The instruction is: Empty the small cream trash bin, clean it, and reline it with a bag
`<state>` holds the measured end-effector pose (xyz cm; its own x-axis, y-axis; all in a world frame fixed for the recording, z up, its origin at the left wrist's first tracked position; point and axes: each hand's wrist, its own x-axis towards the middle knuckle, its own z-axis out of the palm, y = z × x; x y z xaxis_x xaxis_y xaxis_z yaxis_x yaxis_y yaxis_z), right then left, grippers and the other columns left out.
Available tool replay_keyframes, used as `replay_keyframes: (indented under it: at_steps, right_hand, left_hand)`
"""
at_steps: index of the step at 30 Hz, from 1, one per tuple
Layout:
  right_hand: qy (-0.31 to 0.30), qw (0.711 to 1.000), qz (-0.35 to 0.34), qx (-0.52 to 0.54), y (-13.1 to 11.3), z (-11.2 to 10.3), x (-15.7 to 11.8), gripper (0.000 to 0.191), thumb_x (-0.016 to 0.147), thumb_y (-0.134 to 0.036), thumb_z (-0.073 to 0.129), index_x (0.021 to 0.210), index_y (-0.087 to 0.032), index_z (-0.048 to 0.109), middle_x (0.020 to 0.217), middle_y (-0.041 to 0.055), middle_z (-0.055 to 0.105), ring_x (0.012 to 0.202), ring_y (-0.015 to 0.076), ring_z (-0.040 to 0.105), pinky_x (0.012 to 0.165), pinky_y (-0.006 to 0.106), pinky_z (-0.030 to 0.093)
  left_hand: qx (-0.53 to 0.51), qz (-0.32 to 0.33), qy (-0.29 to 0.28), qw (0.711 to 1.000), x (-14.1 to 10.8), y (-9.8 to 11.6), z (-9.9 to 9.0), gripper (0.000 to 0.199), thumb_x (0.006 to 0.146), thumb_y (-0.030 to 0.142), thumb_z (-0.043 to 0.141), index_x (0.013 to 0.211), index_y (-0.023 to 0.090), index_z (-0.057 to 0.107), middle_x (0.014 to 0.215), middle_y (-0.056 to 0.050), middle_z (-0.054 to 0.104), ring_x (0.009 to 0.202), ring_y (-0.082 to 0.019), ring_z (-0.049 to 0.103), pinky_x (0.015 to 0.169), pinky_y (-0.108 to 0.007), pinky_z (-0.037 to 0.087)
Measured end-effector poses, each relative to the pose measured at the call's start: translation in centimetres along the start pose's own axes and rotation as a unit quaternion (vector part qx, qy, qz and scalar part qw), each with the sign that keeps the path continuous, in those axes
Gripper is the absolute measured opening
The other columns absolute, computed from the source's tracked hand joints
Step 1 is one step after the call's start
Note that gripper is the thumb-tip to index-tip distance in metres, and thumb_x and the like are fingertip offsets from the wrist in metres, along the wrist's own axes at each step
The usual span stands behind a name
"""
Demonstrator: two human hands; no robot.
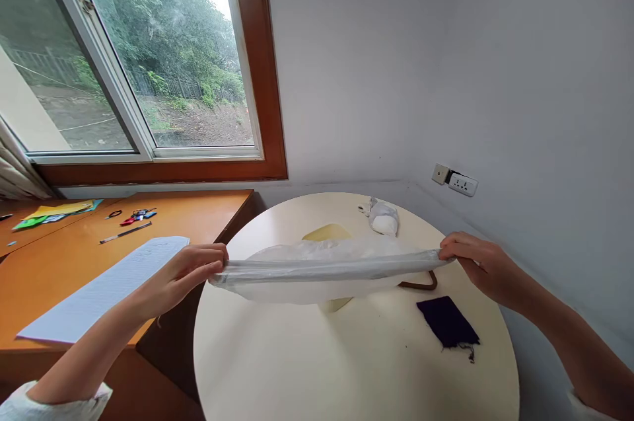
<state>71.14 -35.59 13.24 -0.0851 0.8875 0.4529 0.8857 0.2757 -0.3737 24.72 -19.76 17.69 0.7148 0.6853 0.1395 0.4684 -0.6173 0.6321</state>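
Note:
A translucent white plastic bag is stretched sideways above the round cream table. My left hand pinches one end of its gathered edge, and my right hand grips the other end. Between them the edge runs nearly straight, while loose film sags below and behind it. Partly covered by the bag is a pale yellow item; its kind is hidden. A brown bent piece sticks out near the bag's right side. Closer to my right arm lies a dark navy cloth with frayed threads.
A small clear bag of white stuff rests at the table's back. On the wooden desk at left are a sheet of paper, a pen, keys and coloured papers. Walls stand behind and right, with a socket.

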Motion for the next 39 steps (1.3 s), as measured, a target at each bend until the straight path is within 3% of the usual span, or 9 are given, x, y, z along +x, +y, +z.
replay_keyframes:
  at_steps: [5, 7, 12, 18, 23, 28, 34, 37, 39]
  right_hand:
    - [0.004, 0.995, 0.078, 0.059, -0.7, -0.2, 0.1, 0.02, 0.077, -0.012, 0.032, 0.062, -0.021, 0.041, 0.068, 0.0003, 0.049, 0.06, 0.0137, 0.043, 0.053, 0.027, 0.033]
    - [-0.003, 0.993, 0.082, 0.081, -0.8, -0.2, 0.1, 0.019, 0.075, -0.012, 0.03, 0.059, -0.021, 0.034, 0.062, -0.0009, 0.042, 0.056, 0.0131, 0.038, 0.051, 0.026, 0.031]
    - [-0.028, 0.997, 0.03, 0.07, -1.8, -0.2, 0.1, 0.027, 0.083, -0.03, 0.041, 0.059, -0.021, 0.032, 0.06, -0.0024, 0.037, 0.054, 0.0118, 0.033, 0.05, 0.025, 0.03]
    - [-0.006, 1.0, 0.016, -0.008, -2.9, 1.0, 0.4, 0.051, 0.069, -0.046, 0.065, 0.056, -0.021, 0.022, 0.056, -0.0054, 0.029, 0.051, 0.0089, 0.022, 0.043, 0.022, 0.024]
    - [0.015, 0.998, 0.056, 0.01, -3.4, 1.8, 0.4, 0.039, 0.073, -0.045, 0.061, 0.057, -0.021, 0.035, 0.053, -0.007, 0.025, 0.047, 0.0078, 0.02, 0.041, 0.021, 0.023]
    - [0.001, 0.996, 0.058, 0.071, -4.2, 1.6, 0.4, 0.022, 0.08, -0.041, 0.055, 0.095, -0.025, 0.059, 0.054, -0.0057, 0.039, 0.044, 0.0077, 0.025, 0.041, 0.022, 0.025]
    - [-0.001, 0.986, 0.055, 0.157, -4.1, 2.2, 0.1, 0.019, 0.082, -0.036, 0.052, 0.073, -0.021, 0.058, 0.055, -0.0024, 0.044, 0.047, 0.0085, 0.031, 0.043, 0.022, 0.028]
    - [0.037, 0.977, 0.041, 0.204, -4.5, 2.9, 0.1, 0.021, 0.083, -0.032, 0.052, 0.066, -0.021, 0.051, 0.068, 0.0019, 0.049, 0.059, 0.0123, 0.044, 0.051, 0.024, 0.036]
    - [0.079, 0.97, 0.032, 0.228, -5.0, 3.7, 0.1, 0.026, 0.082, -0.03, 0.053, 0.059, -0.02, 0.044, 0.08, 0.0051, 0.052, 0.071, 0.0157, 0.05, 0.057, 0.026, 0.039]
  left_hand:
    - [-0.012, -0.003, 0.094, 0.995, 0.7, -0.6, 0.7, 0.035, 0.073, 0.032, 0.058, 0.053, 0.019, 0.033, 0.066, 0.001, 0.044, 0.062, -0.013, 0.04, 0.055, -0.022, 0.032]
    - [-0.045, -0.005, 0.117, 0.992, 0.9, -0.7, 1.0, 0.027, 0.073, 0.031, 0.059, 0.055, 0.018, 0.043, 0.073, -0.001, 0.053, 0.069, -0.014, 0.047, 0.056, -0.022, 0.036]
    - [-0.115, -0.033, 0.127, 0.985, 0.8, -0.6, 1.2, 0.018, 0.079, 0.031, 0.055, 0.09, 0.018, 0.062, 0.083, -0.003, 0.064, 0.076, -0.017, 0.054, 0.065, -0.025, 0.041]
    - [-0.214, -0.022, 0.183, 0.959, 1.6, -0.5, 2.5, 0.015, 0.076, 0.02, 0.051, 0.065, 0.02, 0.04, 0.075, -0.001, 0.059, 0.072, -0.016, 0.055, 0.06, -0.027, 0.041]
    - [-0.2, -0.042, 0.197, 0.959, 2.3, 1.4, 4.0, 0.012, 0.072, 0.01, 0.039, 0.073, 0.021, 0.034, 0.067, 0.003, 0.048, 0.061, -0.01, 0.043, 0.051, -0.022, 0.032]
    - [-0.126, -0.019, 0.15, 0.98, 2.0, 3.0, 4.6, 0.012, 0.077, 0.017, 0.032, 0.083, 0.021, 0.042, 0.068, 0.002, 0.043, 0.061, -0.011, 0.039, 0.052, -0.022, 0.029]
    - [0.058, 0.0, 0.065, 0.996, 1.3, 3.9, 5.3, 0.039, 0.063, 0.034, 0.065, 0.1, 0.026, 0.054, 0.074, 0.002, 0.049, 0.064, -0.014, 0.045, 0.055, -0.021, 0.036]
    - [0.079, 0.019, 0.044, 0.996, 1.4, 4.1, 6.1, 0.007, 0.072, 0.028, 0.056, 0.077, 0.022, 0.057, 0.063, 0.003, 0.047, 0.056, -0.011, 0.04, 0.05, -0.021, 0.032]
    - [0.053, 0.052, 0.053, 0.996, 1.5, 4.1, 6.8, 0.015, 0.076, 0.02, 0.047, 0.061, 0.02, 0.049, 0.057, 0.003, 0.041, 0.053, -0.011, 0.036, 0.049, -0.022, 0.03]
